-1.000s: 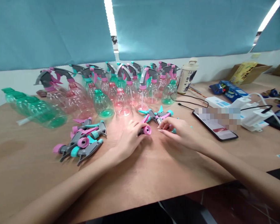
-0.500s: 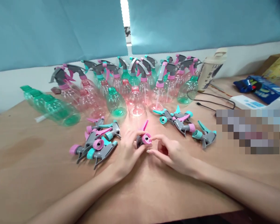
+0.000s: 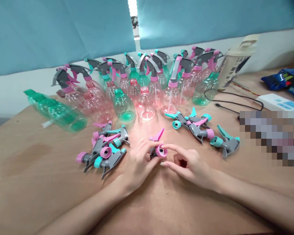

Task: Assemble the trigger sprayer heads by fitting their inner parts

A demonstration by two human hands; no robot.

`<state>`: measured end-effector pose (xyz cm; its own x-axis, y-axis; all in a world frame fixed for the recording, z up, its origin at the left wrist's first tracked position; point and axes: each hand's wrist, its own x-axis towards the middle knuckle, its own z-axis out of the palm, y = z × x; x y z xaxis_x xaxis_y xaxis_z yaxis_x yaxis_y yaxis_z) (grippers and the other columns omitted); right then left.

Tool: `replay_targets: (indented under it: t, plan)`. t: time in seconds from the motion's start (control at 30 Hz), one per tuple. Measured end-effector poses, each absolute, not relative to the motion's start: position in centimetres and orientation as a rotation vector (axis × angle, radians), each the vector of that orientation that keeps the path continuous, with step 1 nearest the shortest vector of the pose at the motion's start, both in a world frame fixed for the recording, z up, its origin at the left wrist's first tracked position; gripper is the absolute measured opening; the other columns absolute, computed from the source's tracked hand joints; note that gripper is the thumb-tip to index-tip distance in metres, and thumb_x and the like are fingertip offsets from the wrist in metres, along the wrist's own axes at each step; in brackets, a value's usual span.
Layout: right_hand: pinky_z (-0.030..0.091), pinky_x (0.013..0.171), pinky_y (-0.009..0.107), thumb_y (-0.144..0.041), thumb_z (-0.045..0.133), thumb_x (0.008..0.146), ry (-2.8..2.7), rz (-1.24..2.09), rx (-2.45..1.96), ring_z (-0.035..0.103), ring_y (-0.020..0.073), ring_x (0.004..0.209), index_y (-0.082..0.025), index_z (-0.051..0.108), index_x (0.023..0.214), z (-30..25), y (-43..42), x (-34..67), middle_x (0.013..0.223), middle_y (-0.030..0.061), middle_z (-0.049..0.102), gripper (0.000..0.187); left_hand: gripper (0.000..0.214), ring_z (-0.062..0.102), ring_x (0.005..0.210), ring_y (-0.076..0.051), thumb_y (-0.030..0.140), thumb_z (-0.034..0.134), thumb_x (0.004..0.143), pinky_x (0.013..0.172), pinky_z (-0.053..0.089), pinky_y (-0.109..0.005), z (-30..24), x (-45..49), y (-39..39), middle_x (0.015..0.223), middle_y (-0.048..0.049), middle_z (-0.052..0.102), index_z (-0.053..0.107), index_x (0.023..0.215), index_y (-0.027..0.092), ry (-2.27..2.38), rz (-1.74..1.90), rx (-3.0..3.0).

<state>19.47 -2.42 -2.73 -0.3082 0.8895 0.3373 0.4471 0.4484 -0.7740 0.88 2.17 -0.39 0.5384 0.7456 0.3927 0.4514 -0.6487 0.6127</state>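
Sprayer head (image 3: 163,153) sits between the left fingers (image 3: 148,144).

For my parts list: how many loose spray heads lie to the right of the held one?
4: a pink head, one blue-green head left of it, another behind it, and a fourth alone farther right. None seems hidden.

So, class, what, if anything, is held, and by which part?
The left hand holds a grey trigger spray head near its pink collar; the right hand grips nothing, its index fingertip at the collar's rim.
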Motion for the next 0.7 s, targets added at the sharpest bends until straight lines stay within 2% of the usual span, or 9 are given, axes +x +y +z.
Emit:
replay_targets:
  t: [0.3, 0.47, 0.6, 0.7]
  plan:
    - [0.029, 0.043, 0.018, -0.021, 0.06, 0.085, -1.874, 0.725, -1.032, 0.034, 0.006, 0.04, -0.018, 0.047, 0.116, -2.68, -2.43, 19.57, 0.051, -0.0129, 0.032, 0.034, 0.025, 0.048, 0.06, -0.01, 0.014, 0.067, 0.08, 0.06, 0.042, -0.022, -0.23, 1.02, 2.31, 0.078, 0.0017, 0.06, 0.063, 0.103, 0.02, 0.932, 0.811, 2.292]
    - [0.03, 0.044, 0.019, -0.021, 0.059, 0.085, -1.927, 0.811, -1.075, 0.038, 0.0072, 0.043, -0.017, 0.044, 0.115, -2.8, -2.52, 19.72, 0.054, -0.0116, 0.037, 0.034, 0.027, 0.049, 0.063, -0.011, 0.009, 0.067, 0.078, 0.061, 0.042, -0.023, -0.44, 0.89, 2.4, 0.082, -0.0001, 0.062, 0.063, 0.104, 0.018, 0.92, 0.775, 2.3]
    - [0.03, 0.047, 0.021, -0.028, 0.055, 0.088, -1.951, 0.819, -1.14, 0.038, 0.0083, 0.045, -0.017, 0.044, 0.105, -2.92, -2.34, 19.97, 0.055, -0.0102, 0.04, 0.023, 0.03, 0.05, 0.072, -0.014, 0.004, 0.065, 0.078, 0.064, 0.042, -0.024, -0.35, 0.83, 2.41, 0.083, -0.0015, 0.064, 0.063, 0.104, 0.017, 0.832, 0.754, 2.343]
    - [0.032, 0.048, 0.021, -0.032, 0.052, 0.091, -1.965, 0.855, -1.13, 0.041, 0.0089, 0.047, -0.018, 0.045, 0.1, -2.69, -2.13, 20.24, 0.056, -0.0086, 0.045, 0.018, 0.026, 0.05, 0.07, -0.014, 0.007, 0.065, 0.08, 0.066, 0.042, -0.024, -0.14, 0.93, 2.44, 0.083, -0.0009, 0.065, 0.063, 0.104, 0.017, 0.777, 0.762, 2.361]
